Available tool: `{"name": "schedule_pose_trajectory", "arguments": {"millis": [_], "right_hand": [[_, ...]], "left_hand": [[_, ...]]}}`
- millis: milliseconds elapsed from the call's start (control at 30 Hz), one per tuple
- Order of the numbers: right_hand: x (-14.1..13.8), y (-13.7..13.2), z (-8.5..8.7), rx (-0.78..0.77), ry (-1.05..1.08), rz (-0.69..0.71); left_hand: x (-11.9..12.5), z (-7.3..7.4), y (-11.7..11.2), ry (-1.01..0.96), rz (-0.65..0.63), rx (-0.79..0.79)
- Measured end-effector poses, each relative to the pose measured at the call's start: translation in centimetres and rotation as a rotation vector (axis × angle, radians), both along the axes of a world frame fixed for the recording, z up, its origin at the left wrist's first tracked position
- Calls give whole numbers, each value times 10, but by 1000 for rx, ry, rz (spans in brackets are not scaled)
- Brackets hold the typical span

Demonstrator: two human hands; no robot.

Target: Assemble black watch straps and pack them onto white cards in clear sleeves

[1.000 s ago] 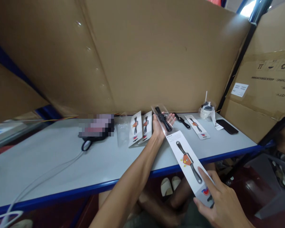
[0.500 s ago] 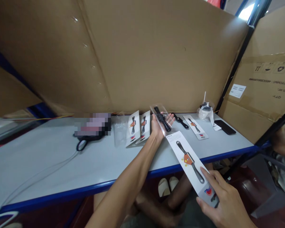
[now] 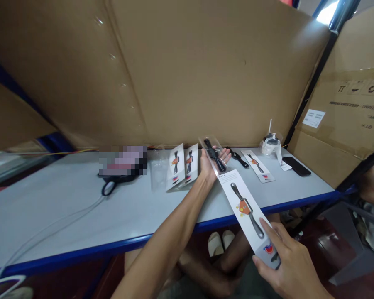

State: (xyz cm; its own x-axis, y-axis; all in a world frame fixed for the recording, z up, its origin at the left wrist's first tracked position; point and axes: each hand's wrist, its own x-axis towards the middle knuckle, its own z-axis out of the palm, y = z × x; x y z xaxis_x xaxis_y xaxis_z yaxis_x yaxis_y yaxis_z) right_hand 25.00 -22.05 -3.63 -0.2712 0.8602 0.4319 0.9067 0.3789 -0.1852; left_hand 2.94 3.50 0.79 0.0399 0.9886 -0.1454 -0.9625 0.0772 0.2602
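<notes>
A clear plastic blister [image 3: 220, 150] with a black spokeshave [image 3: 214, 155] inside lies across my left hand [image 3: 208, 169], palm up, the thumb not clearly visible. My right hand [image 3: 288, 253] grips the lower end of a white printed card [image 3: 241, 207] showing a spokeshave picture. The card's top edge meets the lower end of the blister. Just behind my left fingers, another black spokeshave [image 3: 239, 158] rests on the table. To the left stand two folded white cards [image 3: 175, 166] of the same print, and a similar card [image 3: 257, 166] lies flat on the right.
Empty clear blisters [image 3: 158, 170] lie left of the cards on the table [image 3: 65, 216]. A blurred-out item [image 3: 123, 162] with a cable is further left. At right are a plastic-wrapped cup [image 3: 270, 145] and a phone [image 3: 296, 166]. Cardboard [image 3: 205, 74] walls the back; another person's arm [image 3: 373, 187] shows far right.
The card in my right hand has shifted slightly left and up, its top edge still at the blister's lower end. The view has moved a little; my left hand holds the same pose.
</notes>
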Motion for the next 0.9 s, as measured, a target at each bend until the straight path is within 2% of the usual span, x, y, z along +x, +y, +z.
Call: {"name": "schedule_pose_trajectory", "arguments": {"millis": [167,333,533,667,900], "right_hand": [[-4,3,6,74,-41,-7],[5,-1,11,118,-78,-18],[7,-3,7,167,-137,-37],[0,1,3,149,-152,-49],[-12,9,5,112,-148,-31]], "left_hand": [[-5,3,1,-7,31,2],[-7,4,1,-25,20,-3],[-1,5,-2,-25,11,-20],[1,5,-3,-22,27,-21],[-4,0,3,-8,78,-36]]}}
